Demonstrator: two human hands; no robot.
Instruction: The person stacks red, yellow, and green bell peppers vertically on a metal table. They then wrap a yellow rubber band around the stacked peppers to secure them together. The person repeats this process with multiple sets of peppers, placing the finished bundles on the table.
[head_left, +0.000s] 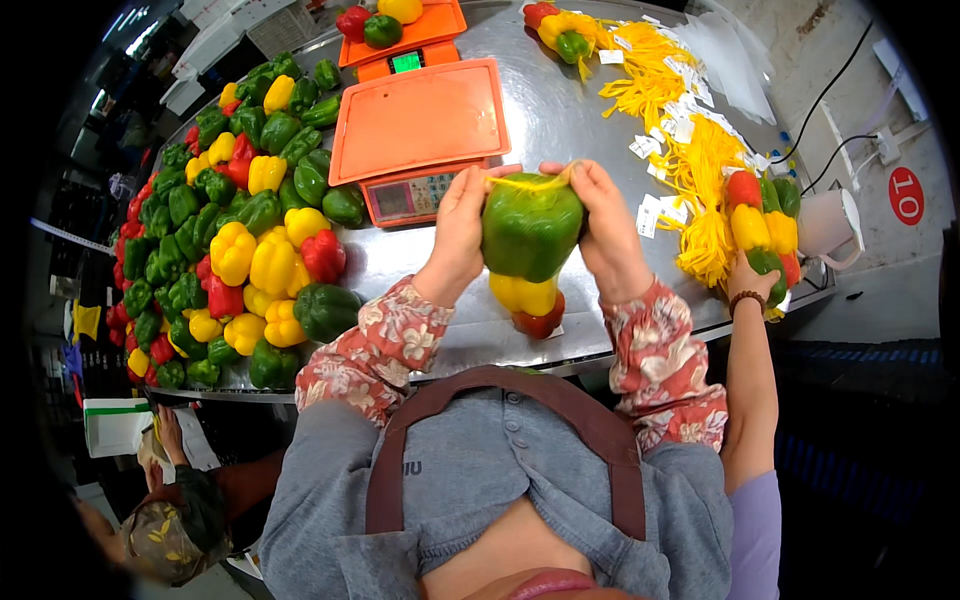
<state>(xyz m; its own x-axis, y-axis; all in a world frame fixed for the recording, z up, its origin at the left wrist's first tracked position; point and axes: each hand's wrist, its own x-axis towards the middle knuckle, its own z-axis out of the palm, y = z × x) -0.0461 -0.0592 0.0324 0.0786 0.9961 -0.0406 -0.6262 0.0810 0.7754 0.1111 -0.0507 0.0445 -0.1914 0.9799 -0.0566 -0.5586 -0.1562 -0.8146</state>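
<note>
A yellow mesh bag [530, 183] is stretched around a stack of bell peppers in front of my chest. Its green pepper [532, 230] is uppermost, a yellow one [524, 293] sits below, and a red one [541, 318] is at the bottom. My left hand [462, 225] pinches the bag's top edge on one side. On the other side, my right hand [603, 225] grips the same edge, fingers closed. An orange weighing scale [420, 120] stands just beyond my left hand.
Loose green, yellow and red peppers [250, 210] heap on the left of the metal table [560, 110]. Yellow mesh bags [690, 170] with white tags lie at right, where a co-worker's hand [752, 280] holds bagged peppers. A second scale [405, 35] stands behind; another person [170, 520] is lower left.
</note>
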